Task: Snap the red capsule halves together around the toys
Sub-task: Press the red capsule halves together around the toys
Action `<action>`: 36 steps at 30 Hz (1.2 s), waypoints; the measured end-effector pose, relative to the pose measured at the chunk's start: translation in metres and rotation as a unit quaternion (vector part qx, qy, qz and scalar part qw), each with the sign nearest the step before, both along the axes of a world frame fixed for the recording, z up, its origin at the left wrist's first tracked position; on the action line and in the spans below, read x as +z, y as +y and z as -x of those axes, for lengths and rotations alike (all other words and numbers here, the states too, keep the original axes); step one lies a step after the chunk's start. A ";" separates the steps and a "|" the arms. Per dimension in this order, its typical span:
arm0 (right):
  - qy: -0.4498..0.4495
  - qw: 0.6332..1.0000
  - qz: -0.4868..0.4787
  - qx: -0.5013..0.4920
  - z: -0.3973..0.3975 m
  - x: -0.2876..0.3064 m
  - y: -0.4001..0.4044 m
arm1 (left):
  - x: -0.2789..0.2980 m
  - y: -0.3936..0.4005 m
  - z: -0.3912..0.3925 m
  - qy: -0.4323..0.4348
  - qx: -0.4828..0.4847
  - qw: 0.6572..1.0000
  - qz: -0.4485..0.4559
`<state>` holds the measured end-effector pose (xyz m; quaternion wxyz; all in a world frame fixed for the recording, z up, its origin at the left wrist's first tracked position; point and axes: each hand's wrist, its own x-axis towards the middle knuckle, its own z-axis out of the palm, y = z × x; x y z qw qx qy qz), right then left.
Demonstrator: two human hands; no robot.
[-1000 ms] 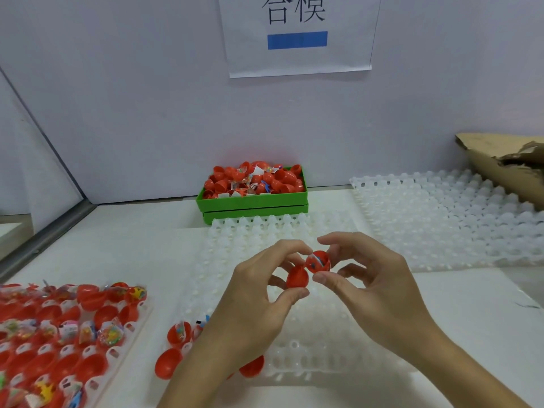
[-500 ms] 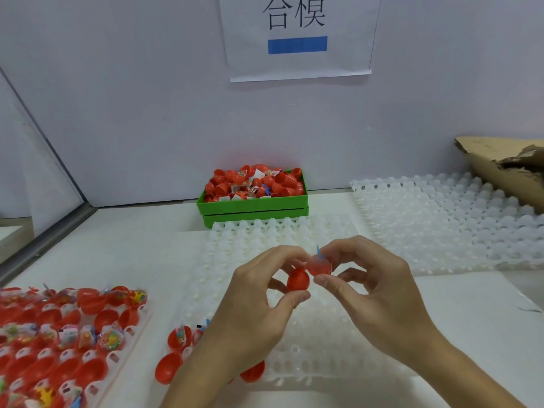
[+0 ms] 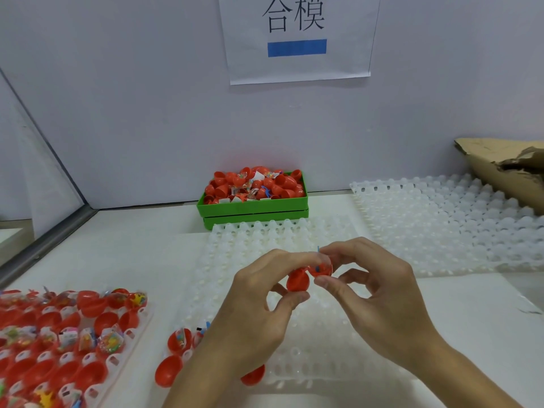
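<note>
While left hand (image 3: 250,313) pinches empty red half (image 3: 297,282), right hand (image 3: 379,298) pinches toy-filled half (image 3: 322,267), now touching, closer than before.

Bright, even light; soft shadows, wide-angle bending, perhaps slight blur at fingertips (image 3: 297,298).

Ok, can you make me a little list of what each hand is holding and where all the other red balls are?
left hand: pinches plain red half
right hand: pinches toy-filled half
halves: touching at an angle, not snapped shut yet
green box: heaped with red halves and toys, by the wall
left tray: rows of red halves, many with toys
white tray: under the hands, few halves at its left edge
</note>
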<state>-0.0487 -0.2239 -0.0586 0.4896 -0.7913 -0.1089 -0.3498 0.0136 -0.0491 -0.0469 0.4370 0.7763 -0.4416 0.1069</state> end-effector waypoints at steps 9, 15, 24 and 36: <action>-0.004 1.000 0.004 -0.001 -0.001 -0.001 -0.001 | -0.001 0.000 0.000 -0.003 0.005 1.000 -0.003; -0.011 1.000 0.012 -0.003 -0.002 -0.002 0.001 | -0.003 0.000 0.002 0.017 0.011 1.000 -0.017; 0.034 0.996 -0.081 0.027 -0.003 -0.003 0.000 | 0.003 -0.002 0.003 0.102 0.049 0.990 0.089; -0.075 0.972 0.185 -0.124 -0.002 0.008 -0.008 | 0.006 -0.008 0.010 0.181 0.014 0.964 0.195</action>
